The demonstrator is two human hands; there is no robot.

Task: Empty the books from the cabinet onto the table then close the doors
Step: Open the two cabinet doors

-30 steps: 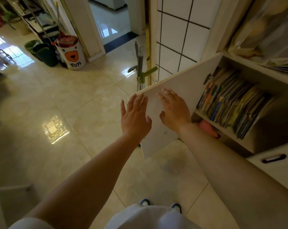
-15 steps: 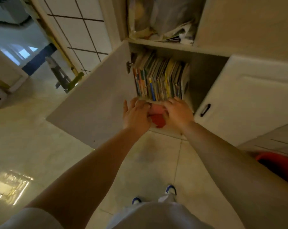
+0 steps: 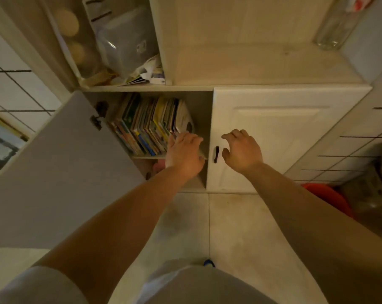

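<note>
The hands have separated: the left hand [image 3: 183, 153] now reaches the right end of the books [image 3: 151, 125], the right hand [image 3: 242, 150] moved beside the closed door's handle [image 3: 216, 154].

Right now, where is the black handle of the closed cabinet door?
In the head view, the black handle sits on the left edge of the closed right door, between the left hand reaching toward the books and the open right hand.

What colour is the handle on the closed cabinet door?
Black, seen in the head view: the handle on the white door.
</note>
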